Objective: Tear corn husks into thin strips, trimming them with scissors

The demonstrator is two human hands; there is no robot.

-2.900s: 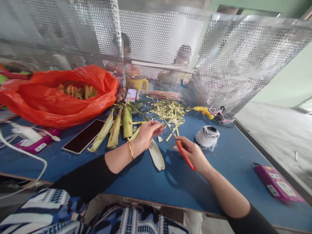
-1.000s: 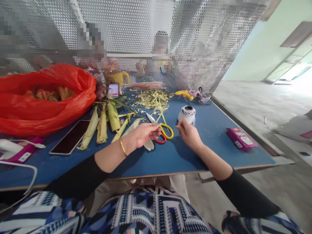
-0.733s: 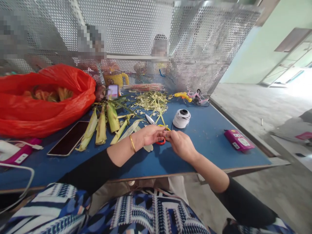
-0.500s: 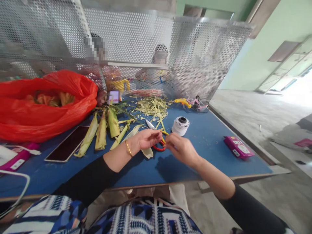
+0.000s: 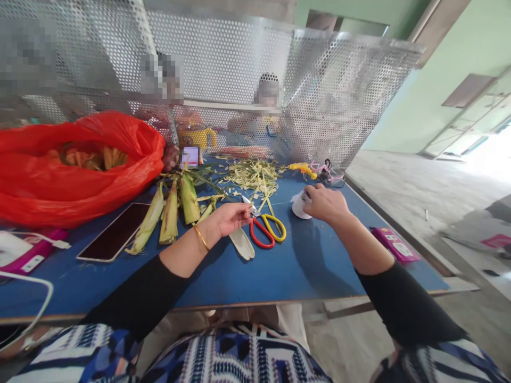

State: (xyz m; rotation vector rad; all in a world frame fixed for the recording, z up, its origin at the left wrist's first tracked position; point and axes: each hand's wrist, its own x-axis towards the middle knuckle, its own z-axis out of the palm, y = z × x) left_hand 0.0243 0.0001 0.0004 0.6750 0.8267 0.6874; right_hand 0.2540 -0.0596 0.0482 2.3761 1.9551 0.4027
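Note:
My right hand point(image 5: 329, 203) is closed over the top of a white spool of thread point(image 5: 300, 208) standing on the table. A thin pale thread point(image 5: 284, 203) runs left from the spool toward my left hand point(image 5: 232, 219). The fingertips of that hand are pinched on the thread, and a small greenish bit shows at them. Scissors point(image 5: 262, 234) with one red and one yellow handle lie between my hands, their blades partly behind my left fingers. Below my left hand rests a pale husk leaf point(image 5: 241, 244).
Left of my hands lie several corn-like husked stalks point(image 5: 170, 215), a phone point(image 5: 114, 234) and a red plastic bag point(image 5: 80, 197). Shredded husk strips point(image 5: 253, 178) are heaped at the back before a perforated metal screen point(image 5: 223, 58). A purple pack point(image 5: 395, 244) lies at the right edge.
My right hand has moved right, away from my left hand, onto the thread spool, which now tilts. My left hand has shifted slightly left, and the scissors' handles are uncovered.

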